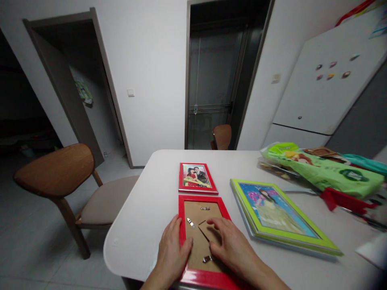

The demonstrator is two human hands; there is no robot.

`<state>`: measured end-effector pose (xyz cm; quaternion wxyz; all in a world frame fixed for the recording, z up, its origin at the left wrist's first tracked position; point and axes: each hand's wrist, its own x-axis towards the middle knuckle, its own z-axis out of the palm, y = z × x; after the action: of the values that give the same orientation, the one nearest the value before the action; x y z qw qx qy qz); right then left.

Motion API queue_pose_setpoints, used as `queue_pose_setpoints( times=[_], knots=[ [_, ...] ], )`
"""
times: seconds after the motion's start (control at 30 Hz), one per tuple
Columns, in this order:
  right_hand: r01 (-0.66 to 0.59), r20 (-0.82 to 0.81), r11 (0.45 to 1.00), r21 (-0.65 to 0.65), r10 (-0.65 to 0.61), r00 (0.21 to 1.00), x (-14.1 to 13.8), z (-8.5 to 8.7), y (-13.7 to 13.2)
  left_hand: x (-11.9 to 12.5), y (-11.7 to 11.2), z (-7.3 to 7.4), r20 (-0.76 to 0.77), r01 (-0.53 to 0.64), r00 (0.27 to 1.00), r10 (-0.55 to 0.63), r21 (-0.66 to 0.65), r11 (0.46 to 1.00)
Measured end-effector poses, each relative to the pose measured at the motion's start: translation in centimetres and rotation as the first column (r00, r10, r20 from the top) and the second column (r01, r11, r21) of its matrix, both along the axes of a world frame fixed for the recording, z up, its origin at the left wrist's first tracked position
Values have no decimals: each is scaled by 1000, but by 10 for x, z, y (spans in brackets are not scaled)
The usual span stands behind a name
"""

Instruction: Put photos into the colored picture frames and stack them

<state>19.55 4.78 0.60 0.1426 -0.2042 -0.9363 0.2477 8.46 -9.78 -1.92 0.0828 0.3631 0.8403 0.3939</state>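
Observation:
A red picture frame [199,277] lies face down on the table, its brown backing board [196,241] upward. Small metal clips sit on the board: one near the top [205,208], one at the left [190,222] and one lower down [207,259]. My left hand [173,251] grips the frame's left side, thumb resting on the board. Over the board's right half is my right hand [231,243], fingers bent, with thumb and forefinger apart beside dark thin lines [204,233] on the board. Its other fingers are partly hidden.
Beyond lies a smaller-looking red frame with a couple's photo [195,176]. Green-framed pictures [279,211] are stacked at the right. Behind them are a green package [326,167] and a red object [347,201]. A wooden chair [57,173] stands left of the white table [136,229].

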Motion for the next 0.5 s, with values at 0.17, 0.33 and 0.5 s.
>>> queue_pose_setpoints(
  times=[0.17,0.33,0.5],
  knots=[
    [14,-68,1000,23,-12,998,0,21,-4,5,8,12,122,-20,992,-4,194,981],
    [-30,-189,1000,3,30,981,2,33,-4,-2,8,29,460,-123,883,-95,422,898],
    [135,-75,990,50,-131,989,16,8,22,-37,-33,38,575,-187,815,-65,368,911]
  ],
)
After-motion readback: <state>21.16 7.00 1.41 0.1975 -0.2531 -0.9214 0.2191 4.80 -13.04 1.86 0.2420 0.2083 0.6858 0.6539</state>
